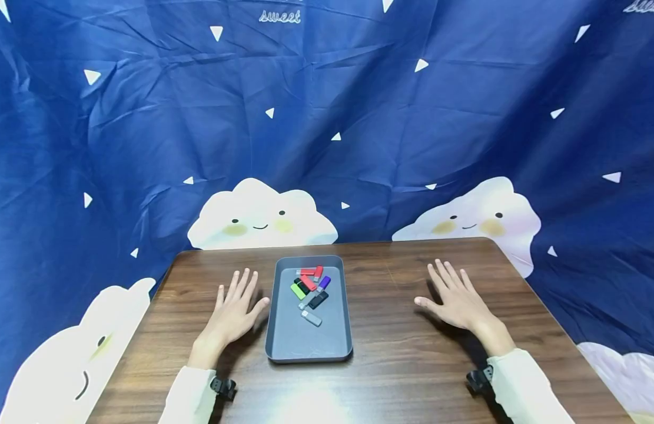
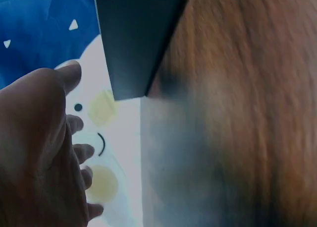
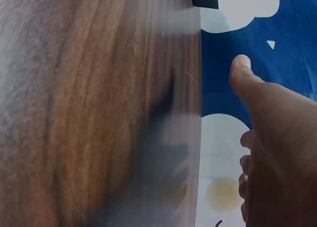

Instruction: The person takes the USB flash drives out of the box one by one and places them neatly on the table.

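Both hands lie flat and empty on the desk (image 1: pixel 390 365), fingers spread: the left hand (image 1: pixel 233 312) just left of the grey tray (image 1: pixel 284 347), the right hand (image 1: pixel 456 300) well right. The USB sticks (image 1: pixel 311 288) sit untouched in the tray's far half. Nothing looks started; the next move calls for a reach into the tray.

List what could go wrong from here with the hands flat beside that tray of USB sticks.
1. The sticks lie piled and overlapping at the far end of the tray; picking one could drag or flip its neighbours.
2. The left hand lies close to the tray's rim, so a careless reach might nudge the tray across the table.
3. The right hand is well away from the tray, so it would have to cross bare table to help.
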`<state>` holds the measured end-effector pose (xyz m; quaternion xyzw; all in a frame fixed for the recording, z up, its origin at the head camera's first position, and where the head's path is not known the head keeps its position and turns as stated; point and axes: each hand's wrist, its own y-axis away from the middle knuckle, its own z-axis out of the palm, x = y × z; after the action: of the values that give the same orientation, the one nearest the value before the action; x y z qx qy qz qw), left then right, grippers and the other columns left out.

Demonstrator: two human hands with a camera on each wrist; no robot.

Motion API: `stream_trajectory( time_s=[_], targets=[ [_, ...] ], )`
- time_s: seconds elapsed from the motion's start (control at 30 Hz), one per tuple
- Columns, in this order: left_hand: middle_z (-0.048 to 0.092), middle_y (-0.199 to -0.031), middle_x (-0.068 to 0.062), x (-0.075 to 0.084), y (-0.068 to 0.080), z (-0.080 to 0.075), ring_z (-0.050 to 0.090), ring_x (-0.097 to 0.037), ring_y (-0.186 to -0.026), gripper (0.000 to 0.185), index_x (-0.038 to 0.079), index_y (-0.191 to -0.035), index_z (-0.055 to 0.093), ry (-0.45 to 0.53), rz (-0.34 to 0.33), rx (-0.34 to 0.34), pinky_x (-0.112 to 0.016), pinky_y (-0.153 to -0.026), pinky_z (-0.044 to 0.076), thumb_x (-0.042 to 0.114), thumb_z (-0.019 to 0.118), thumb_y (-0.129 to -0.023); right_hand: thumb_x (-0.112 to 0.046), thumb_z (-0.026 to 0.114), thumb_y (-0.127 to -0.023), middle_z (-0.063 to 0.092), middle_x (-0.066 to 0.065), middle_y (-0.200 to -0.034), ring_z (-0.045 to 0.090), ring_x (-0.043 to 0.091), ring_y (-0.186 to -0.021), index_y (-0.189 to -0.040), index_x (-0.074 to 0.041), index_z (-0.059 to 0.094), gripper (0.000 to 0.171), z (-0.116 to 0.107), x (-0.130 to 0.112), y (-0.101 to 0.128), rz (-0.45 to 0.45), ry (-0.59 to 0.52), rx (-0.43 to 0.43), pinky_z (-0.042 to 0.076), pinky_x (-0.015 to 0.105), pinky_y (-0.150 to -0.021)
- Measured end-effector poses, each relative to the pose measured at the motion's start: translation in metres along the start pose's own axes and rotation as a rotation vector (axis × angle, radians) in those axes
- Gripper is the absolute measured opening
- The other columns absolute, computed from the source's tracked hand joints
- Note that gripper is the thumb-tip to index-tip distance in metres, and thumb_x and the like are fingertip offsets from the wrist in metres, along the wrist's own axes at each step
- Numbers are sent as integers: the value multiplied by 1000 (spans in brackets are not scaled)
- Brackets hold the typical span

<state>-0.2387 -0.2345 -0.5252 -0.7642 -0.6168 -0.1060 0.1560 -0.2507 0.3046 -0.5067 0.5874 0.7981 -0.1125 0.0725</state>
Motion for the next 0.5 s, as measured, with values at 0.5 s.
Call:
stream_trajectory(
  time_s=[0.5],
  targets=[
    [27, -175, -22, 37, 6, 8, 21, -38, -165, 71, -5, -164, 32, 32, 155, -13, -59, -133, 25, 37, 53, -112, -34, 71, -103, 73, 19, -136, 68, 42, -127, -141, -5, 68, 48, -9, -30, -23, -65, 5, 91, 56, 64, -99]
  ],
)
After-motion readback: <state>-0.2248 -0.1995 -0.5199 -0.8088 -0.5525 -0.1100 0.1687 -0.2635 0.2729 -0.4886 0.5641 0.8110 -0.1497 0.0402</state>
